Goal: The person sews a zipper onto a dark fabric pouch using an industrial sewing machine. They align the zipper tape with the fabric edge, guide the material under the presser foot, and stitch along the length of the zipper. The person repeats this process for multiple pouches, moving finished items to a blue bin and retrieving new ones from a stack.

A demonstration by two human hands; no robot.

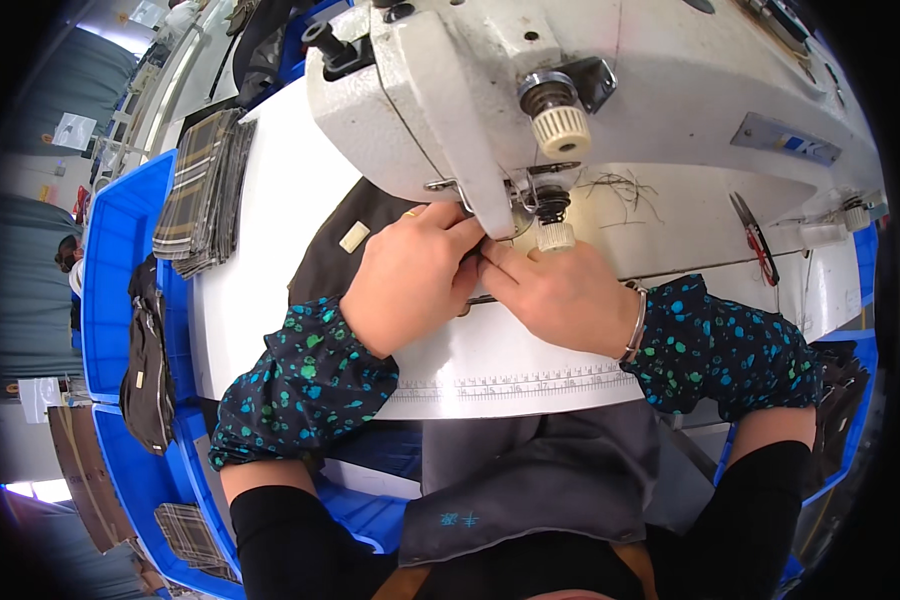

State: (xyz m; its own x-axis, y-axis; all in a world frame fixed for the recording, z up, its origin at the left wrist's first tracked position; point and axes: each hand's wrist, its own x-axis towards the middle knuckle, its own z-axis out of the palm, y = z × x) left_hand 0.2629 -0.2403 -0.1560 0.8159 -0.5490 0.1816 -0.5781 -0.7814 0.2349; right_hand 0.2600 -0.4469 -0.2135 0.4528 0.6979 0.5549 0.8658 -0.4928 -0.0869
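My left hand (410,275) and my right hand (560,295) meet fingertip to fingertip under the head of a white sewing machine (590,100), right at the needle area. Both press on a dark brown fabric piece (345,245) with a small cream label, lying on the white machine table (270,200). The fingertips are hidden behind the machine's foot, so what they pinch is unclear. Both forearms wear dark sleeve covers with blue-green spots; a bracelet sits on my right wrist.
A stack of plaid fabric pieces (205,190) lies at the table's left. Blue plastic bins (120,290) stand left, holding dark fabric (148,360). Red-handled snips (755,240) rest to the right. A ruler strip runs along the table's front edge (510,385). A person (70,255) sits far left.
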